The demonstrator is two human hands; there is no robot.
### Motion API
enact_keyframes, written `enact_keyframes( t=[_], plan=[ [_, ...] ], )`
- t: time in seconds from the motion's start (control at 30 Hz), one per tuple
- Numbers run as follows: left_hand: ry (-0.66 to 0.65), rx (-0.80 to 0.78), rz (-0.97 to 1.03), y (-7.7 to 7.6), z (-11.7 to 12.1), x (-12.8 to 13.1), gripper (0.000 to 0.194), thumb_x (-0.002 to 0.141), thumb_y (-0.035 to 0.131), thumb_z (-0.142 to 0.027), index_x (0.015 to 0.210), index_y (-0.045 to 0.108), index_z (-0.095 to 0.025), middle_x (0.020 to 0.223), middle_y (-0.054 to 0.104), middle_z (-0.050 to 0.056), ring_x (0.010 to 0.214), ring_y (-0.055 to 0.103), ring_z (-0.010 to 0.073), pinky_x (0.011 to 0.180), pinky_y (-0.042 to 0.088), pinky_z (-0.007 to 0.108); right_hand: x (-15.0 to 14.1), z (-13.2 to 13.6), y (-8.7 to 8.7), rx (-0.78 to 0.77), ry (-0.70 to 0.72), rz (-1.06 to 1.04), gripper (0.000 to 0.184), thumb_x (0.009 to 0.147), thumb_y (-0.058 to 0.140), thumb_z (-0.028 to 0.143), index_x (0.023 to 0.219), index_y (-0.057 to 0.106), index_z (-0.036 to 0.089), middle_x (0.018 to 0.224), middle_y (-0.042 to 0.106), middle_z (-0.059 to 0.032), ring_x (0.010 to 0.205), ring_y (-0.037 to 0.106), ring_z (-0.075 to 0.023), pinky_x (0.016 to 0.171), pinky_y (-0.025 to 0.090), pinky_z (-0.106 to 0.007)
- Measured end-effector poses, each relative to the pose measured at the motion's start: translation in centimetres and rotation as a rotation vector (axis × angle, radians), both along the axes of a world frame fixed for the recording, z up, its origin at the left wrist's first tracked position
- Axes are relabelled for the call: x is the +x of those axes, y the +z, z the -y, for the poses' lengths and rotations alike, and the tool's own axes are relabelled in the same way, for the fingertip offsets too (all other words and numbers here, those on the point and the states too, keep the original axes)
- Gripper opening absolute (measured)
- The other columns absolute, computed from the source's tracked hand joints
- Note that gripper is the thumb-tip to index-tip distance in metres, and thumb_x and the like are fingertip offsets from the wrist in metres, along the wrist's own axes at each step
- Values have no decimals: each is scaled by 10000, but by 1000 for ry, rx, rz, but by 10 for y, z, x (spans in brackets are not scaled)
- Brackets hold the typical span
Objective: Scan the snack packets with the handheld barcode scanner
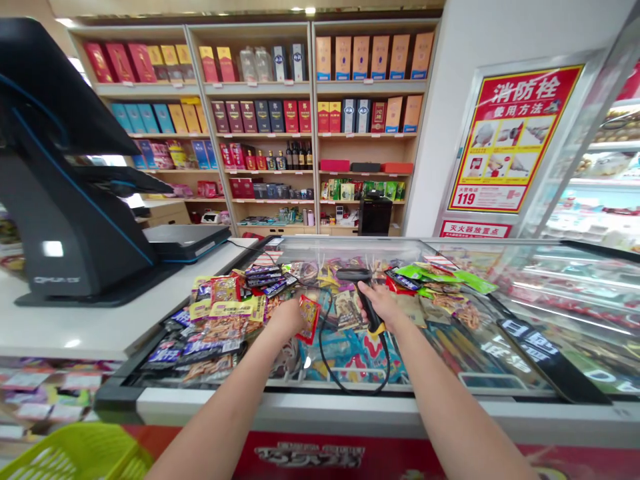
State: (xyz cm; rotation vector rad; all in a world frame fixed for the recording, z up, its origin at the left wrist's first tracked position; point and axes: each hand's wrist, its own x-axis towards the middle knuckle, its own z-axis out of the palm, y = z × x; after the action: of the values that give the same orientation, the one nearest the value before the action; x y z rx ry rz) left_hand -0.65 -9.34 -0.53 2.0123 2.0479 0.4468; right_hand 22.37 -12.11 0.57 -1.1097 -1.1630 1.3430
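My right hand [379,301] is wrapped round the handle of a black and yellow barcode scanner [369,310], its head above the freezer's glass top. A black cable loops down from the scanner. Closed on a small red snack packet [309,319] is my left hand [289,319], to the left of the scanner. Just left of that hand lies a heap of snack packets [220,327] in red, yellow and purple. Several dark purple packets [265,277] lie behind it. On the right, beyond the scanner, green and red packets [440,275] are spread on the glass.
The chest freezer [325,401] spans the front, with goods under its glass. A black checkout terminal [75,200] and a flat scale [187,240] stand on the white counter [65,327] at left. A green basket [80,453] is low at left. Shelves [315,87] of boxes line the back.
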Motion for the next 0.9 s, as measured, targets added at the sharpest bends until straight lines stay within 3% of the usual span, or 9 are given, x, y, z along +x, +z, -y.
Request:
enact_keyframes(
  t=[0.1,0.2,0.3,0.47,0.67,0.9],
  plan=[
    [-33,38,266,5,-14,0,42,676,629,-217,679,624,-175,718,698,83,746,669,236,678,488,303,0,0,2,-14,-2,-23,330,768,621,498,786,462,209,505,533,62,348,468,-89,329,399,-207],
    [-58,198,657,13,-37,15,78,719,578,-212,760,636,-178,708,692,46,718,655,193,642,491,269,2,1,5,-8,-21,-54,333,764,615,508,786,461,213,511,539,59,354,471,-92,342,405,-216],
    [-15,355,853,20,-65,40,108,738,579,-253,796,626,-175,753,691,45,741,647,179,645,489,256,4,1,7,37,-42,-73,341,750,612,525,792,456,224,520,546,63,364,477,-95,357,404,-219],
    [173,433,737,13,-98,63,129,788,538,-306,748,548,-184,740,650,29,726,618,165,675,456,258,8,-4,1,111,-69,26,383,718,620,559,793,436,232,525,538,69,360,472,-98,350,394,-219],
    [128,435,779,-12,-98,65,120,829,494,-310,772,495,-204,767,636,22,726,602,153,680,437,246,8,-2,-2,83,-14,166,349,740,628,526,726,455,224,504,520,53,350,460,-94,335,385,-219],
    [144,462,796,-17,-99,67,121,835,497,-318,785,486,-209,805,630,29,773,599,161,732,437,259,6,2,-1,91,19,209,356,754,614,537,685,465,220,517,522,35,372,473,-97,354,428,-236]
  ],
)
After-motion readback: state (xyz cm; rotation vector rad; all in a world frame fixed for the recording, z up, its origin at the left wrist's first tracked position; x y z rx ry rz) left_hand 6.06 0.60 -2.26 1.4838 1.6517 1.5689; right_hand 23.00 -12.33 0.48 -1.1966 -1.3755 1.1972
